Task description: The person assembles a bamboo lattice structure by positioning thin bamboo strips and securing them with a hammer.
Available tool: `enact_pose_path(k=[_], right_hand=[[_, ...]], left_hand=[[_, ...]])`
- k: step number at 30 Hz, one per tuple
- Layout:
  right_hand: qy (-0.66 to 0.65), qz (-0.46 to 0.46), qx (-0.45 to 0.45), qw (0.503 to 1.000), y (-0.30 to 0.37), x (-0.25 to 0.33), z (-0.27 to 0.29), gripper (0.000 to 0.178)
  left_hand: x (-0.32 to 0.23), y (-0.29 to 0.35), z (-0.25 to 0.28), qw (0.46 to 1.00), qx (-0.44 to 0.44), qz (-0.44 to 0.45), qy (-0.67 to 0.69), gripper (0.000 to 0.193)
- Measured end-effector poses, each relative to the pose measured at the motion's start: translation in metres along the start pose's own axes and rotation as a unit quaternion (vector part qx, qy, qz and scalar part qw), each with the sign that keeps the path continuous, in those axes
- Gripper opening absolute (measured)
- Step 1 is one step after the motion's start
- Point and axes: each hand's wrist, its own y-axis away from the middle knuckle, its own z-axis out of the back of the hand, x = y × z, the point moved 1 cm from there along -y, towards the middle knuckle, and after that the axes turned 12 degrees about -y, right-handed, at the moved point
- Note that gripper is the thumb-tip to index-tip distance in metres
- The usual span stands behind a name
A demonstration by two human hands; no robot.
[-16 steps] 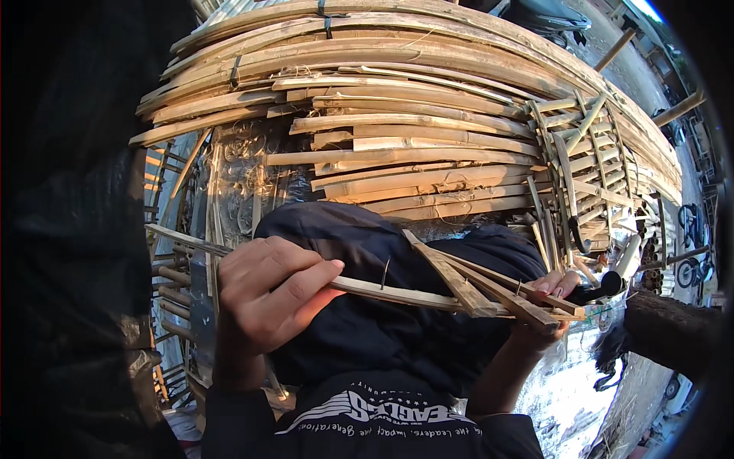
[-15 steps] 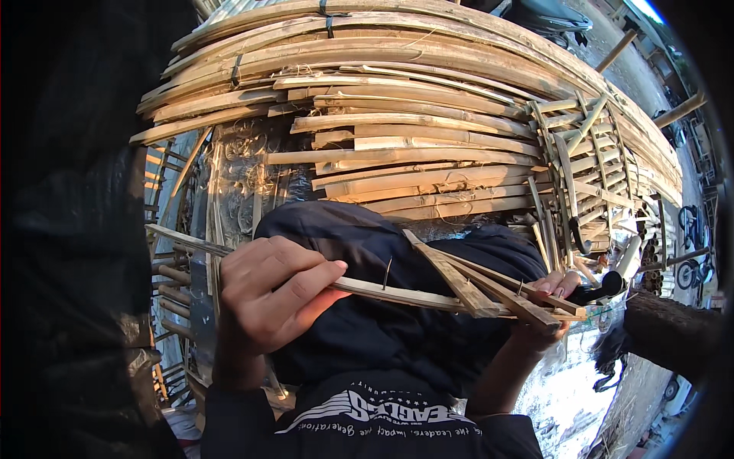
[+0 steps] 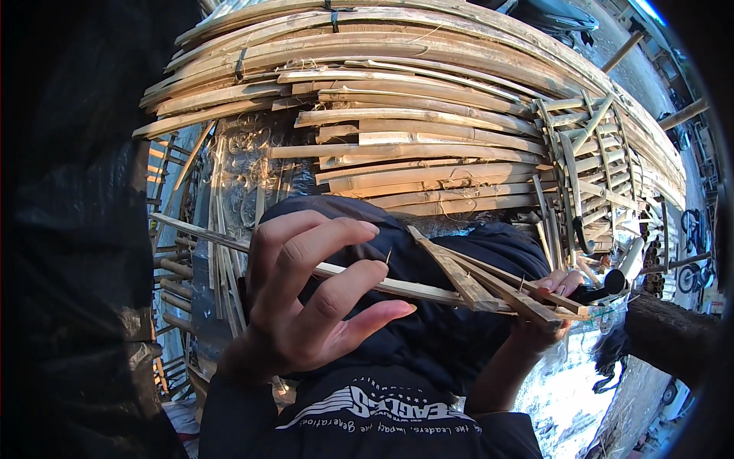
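Note:
A long, thin bamboo strip [image 3: 417, 290] lies across my lap, with a thin nail [image 3: 388, 260] sticking up from it. Several short bamboo slats [image 3: 453, 268] fan out over its right end, and another nail [image 3: 522, 282] pokes up among them. My right hand [image 3: 540, 332] grips that end, fingers behind the slats and palm partly hidden beneath. My left hand [image 3: 302, 298] hovers over the strip's left half, fingers spread and curved, nothing visible between them. The hand covers part of the strip, whose far left end [image 3: 180, 223] shows beyond it.
Beyond my knees lie stacked split bamboo lengths [image 3: 428, 180], some bound with black ties. A bamboo lattice frame [image 3: 592, 153] rests at their right. Close on my right are a dark log [image 3: 669, 333] and a black tube end [image 3: 614, 281]. Bamboo racks [image 3: 174, 294] stand at left.
My left hand has let go of the bamboo strip, moved slightly right and spread its fingers. My right hand keeps its grip on the slats.

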Motion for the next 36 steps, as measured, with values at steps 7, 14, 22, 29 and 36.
enact_pose_path(k=[7, 14, 22, 29, 36], right_hand=[[0.006, -0.009, -0.006, 1.000, 0.008, -0.003, -0.003, 0.056], [0.030, 0.015, -0.036, 0.999, 0.009, -0.004, -0.007, 0.059], [0.042, -0.012, -0.030, 0.999, 0.008, -0.002, -0.019, 0.057], [0.012, -0.030, -0.014, 0.999, 0.011, -0.001, -0.020, 0.056], [-0.004, -0.015, -0.110, 0.994, 0.011, -0.006, -0.026, 0.062]], left_hand=[[-0.060, 0.043, -0.018, 0.944, -0.284, 0.065, 0.154, 0.035], [-0.067, 0.092, -0.070, 0.911, -0.043, 0.213, 0.351, 0.042], [-0.037, 0.058, -0.112, 0.881, 0.035, 0.142, 0.450, 0.081], [-0.044, 0.041, -0.117, 0.784, -0.033, 0.126, 0.607, 0.043], [-0.046, 0.045, -0.127, 0.704, -0.086, 0.121, 0.694, 0.053]])
